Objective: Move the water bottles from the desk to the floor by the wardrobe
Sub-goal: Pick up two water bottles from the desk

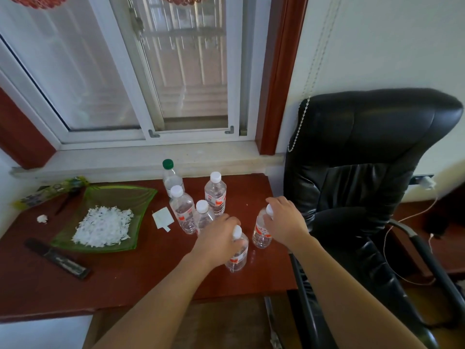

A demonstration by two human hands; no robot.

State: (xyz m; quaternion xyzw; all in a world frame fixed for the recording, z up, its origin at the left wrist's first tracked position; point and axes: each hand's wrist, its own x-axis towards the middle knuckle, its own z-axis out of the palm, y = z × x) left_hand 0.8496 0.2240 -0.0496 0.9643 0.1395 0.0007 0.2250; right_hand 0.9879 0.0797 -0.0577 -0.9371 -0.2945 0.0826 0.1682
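Observation:
Several clear water bottles stand upright on the red-brown desk [125,280]. My left hand [217,239] is wrapped around the neck of the nearest bottle [237,258], just under its white cap. My right hand [284,220] grips the top of a second bottle [260,234] near the desk's right edge. Behind them stand three more white-capped bottles: one at the left [182,212], a short one [203,215] partly hidden by my left hand, and one further back [215,195]. A green-capped bottle [171,177] is rearmost, by the window sill.
A green glass dish [141,197] holding white shreds sits on the desk's left half, with a dark flat case [57,259] in front of it and a paper slip [162,217] beside the bottles. A black office chair [364,185] stands close against the desk's right side.

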